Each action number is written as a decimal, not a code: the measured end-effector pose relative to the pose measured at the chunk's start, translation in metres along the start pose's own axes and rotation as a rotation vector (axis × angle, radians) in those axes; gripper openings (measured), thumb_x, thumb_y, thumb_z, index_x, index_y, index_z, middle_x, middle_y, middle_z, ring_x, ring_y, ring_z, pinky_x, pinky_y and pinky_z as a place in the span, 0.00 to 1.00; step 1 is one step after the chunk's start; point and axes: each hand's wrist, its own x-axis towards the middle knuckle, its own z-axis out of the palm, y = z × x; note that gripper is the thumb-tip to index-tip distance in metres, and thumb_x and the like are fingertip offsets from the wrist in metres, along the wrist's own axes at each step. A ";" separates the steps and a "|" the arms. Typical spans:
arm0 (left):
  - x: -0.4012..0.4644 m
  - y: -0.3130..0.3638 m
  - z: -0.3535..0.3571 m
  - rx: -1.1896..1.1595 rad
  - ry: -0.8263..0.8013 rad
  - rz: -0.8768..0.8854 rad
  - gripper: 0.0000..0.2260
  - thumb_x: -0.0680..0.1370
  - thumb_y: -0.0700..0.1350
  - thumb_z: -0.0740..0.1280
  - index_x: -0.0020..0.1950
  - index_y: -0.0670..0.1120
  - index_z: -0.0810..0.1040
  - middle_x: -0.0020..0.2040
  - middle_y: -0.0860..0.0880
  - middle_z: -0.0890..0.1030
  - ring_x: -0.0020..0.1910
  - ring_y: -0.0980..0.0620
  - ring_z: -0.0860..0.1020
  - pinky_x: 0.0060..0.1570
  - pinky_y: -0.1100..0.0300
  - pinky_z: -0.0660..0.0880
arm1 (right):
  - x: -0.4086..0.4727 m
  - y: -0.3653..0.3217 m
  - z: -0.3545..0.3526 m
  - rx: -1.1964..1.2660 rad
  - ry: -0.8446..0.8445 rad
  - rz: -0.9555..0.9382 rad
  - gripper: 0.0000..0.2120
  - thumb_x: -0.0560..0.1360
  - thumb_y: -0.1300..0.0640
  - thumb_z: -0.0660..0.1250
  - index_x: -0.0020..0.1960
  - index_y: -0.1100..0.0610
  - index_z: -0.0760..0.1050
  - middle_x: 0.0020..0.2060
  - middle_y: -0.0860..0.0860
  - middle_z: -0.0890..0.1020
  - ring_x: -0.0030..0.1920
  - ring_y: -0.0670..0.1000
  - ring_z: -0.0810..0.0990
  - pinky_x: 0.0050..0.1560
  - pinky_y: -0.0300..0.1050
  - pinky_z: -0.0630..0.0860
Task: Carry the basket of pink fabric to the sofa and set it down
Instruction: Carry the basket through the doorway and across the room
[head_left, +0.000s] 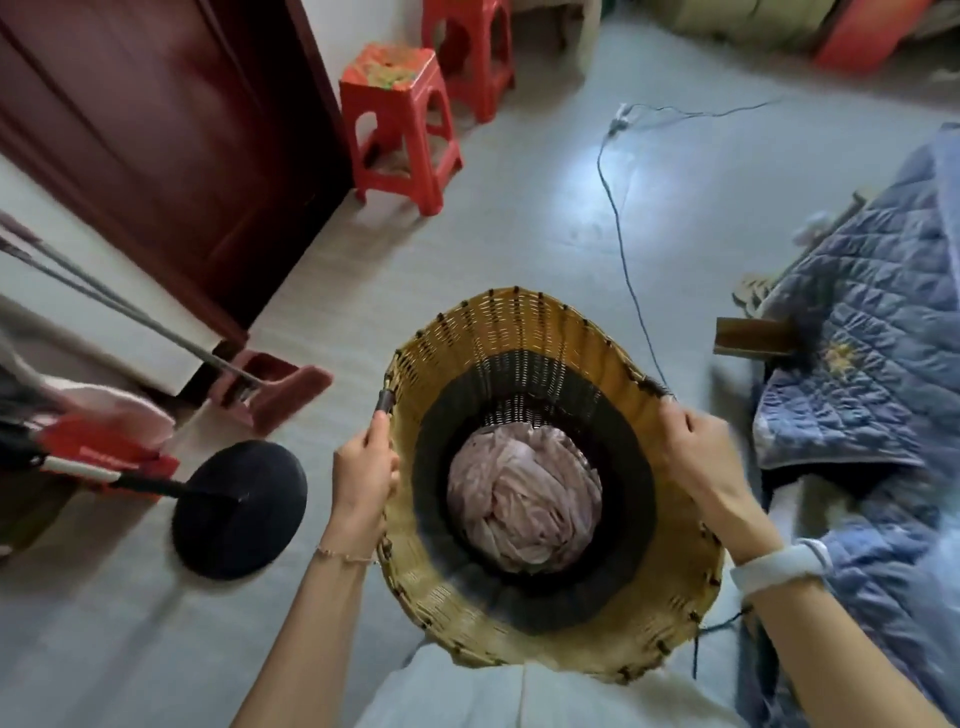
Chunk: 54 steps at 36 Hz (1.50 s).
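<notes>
Grey floor (493, 218), dark red door (171, 130), red stools (400, 124), possibly plastic.

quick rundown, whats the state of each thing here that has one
basket: held up off the floor, open top, gripped on both sides
pink fabric: bundled at the basket's bottom
left hand: closed on the left handle
right hand: closed on the right rim
red stools: upright, nothing on them
cord: loose across the floor
blue quilt: rumpled over the sofa
</notes>
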 end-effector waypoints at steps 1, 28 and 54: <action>0.016 0.015 0.009 0.001 -0.026 0.007 0.15 0.79 0.50 0.57 0.33 0.48 0.66 0.18 0.55 0.62 0.15 0.61 0.60 0.20 0.67 0.55 | 0.014 -0.009 -0.001 0.022 0.023 0.013 0.21 0.78 0.52 0.55 0.27 0.56 0.65 0.26 0.54 0.69 0.30 0.52 0.66 0.33 0.47 0.61; 0.327 0.296 0.388 0.275 -0.213 0.214 0.19 0.79 0.51 0.56 0.28 0.47 0.62 0.23 0.51 0.62 0.22 0.52 0.60 0.26 0.61 0.56 | 0.479 -0.076 -0.066 0.328 0.347 0.240 0.20 0.77 0.50 0.55 0.28 0.55 0.65 0.26 0.53 0.69 0.30 0.53 0.67 0.34 0.47 0.65; 0.599 0.537 0.784 0.305 -0.417 0.075 0.18 0.79 0.51 0.54 0.31 0.47 0.63 0.26 0.50 0.63 0.23 0.54 0.60 0.23 0.63 0.56 | 0.946 -0.145 -0.160 0.239 0.503 0.296 0.20 0.77 0.50 0.54 0.29 0.59 0.64 0.26 0.55 0.66 0.29 0.53 0.64 0.33 0.46 0.60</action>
